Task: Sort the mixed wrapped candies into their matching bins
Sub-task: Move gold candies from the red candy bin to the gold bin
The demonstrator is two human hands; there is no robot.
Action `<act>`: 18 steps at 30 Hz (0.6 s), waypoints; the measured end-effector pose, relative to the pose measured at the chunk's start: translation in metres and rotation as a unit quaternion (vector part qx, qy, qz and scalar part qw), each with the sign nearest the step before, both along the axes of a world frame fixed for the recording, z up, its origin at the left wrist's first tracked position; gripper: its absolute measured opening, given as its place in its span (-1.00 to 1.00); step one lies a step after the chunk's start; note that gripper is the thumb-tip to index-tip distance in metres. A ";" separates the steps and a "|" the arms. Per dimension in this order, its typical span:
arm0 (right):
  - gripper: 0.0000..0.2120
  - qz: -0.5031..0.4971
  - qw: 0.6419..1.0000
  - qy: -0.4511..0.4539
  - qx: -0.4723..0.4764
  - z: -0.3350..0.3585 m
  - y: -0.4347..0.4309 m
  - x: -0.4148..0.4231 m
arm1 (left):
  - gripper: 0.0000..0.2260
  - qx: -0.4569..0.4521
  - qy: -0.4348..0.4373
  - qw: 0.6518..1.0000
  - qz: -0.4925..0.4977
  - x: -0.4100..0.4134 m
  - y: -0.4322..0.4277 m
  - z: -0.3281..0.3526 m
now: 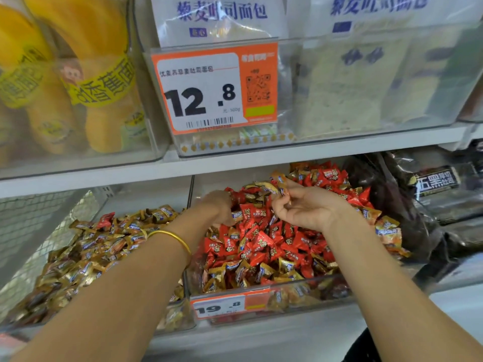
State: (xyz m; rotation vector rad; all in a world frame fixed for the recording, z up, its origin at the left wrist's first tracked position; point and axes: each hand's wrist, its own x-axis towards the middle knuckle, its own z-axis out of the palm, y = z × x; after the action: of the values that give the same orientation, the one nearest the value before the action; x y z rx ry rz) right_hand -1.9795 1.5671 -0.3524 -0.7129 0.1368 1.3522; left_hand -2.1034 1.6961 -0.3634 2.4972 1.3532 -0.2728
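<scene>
Under the white shelf (pixel 235 163), my right hand (pixel 308 207) pinches gold-wrapped candies (pixel 278 182) over the clear plastic bin (pixel 287 291) of red ones while my left hand (pixel 219 207) digs curled into the pile, grip hidden, so a loose pinch could drop strays back.

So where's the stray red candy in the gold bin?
In the head view, the red candy lies at the back of the left bin, on top of the gold candies, left of the left hand.

— How's your light?
— Bright and even, from above; shadows are soft under your arms.
— Glare?
— Pale sheen on the upper clear bins (pixel 366 82), washing out their labels.
— Sharpness?
— Soft overall. Your edges bow and smear, and the lower price tag (pixel 222 307) is blurred.
</scene>
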 end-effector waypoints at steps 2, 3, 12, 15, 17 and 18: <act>-0.75 0.001 0.999 0.044 0.003 -0.001 0.001 0.004 | -0.60 -0.032 -0.005 0.999 0.018 -0.001 -0.002 0.002; -0.77 0.002 0.997 0.076 0.008 -0.002 0.002 0.006 | -0.59 -0.060 -0.020 0.998 0.024 -0.001 -0.002 0.001; -0.68 0.010 0.986 0.153 0.066 0.000 0.015 -0.007 | -0.77 0.041 -0.055 0.997 -0.028 0.003 -0.001 -0.008; -0.65 -0.007 0.999 0.044 0.005 -0.001 0.022 -0.010 | -0.97 0.032 -0.152 0.988 -0.009 -0.003 0.004 -0.004; -0.63 -0.007 1.000 -0.009 -0.008 -0.003 0.024 -0.009 | -0.91 0.006 -0.244 0.970 0.012 -0.007 0.006 -0.001; -0.64 0.001 1.000 -0.026 -0.006 -0.003 0.024 -0.008 | -0.88 -0.001 -0.281 0.960 0.020 -0.009 0.005 0.000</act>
State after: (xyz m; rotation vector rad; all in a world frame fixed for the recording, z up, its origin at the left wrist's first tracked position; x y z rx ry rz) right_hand -1.9880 1.5910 -0.3554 -0.7578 0.1036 1.3356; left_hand -2.1122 1.7010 -0.3630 2.2824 1.1507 0.4159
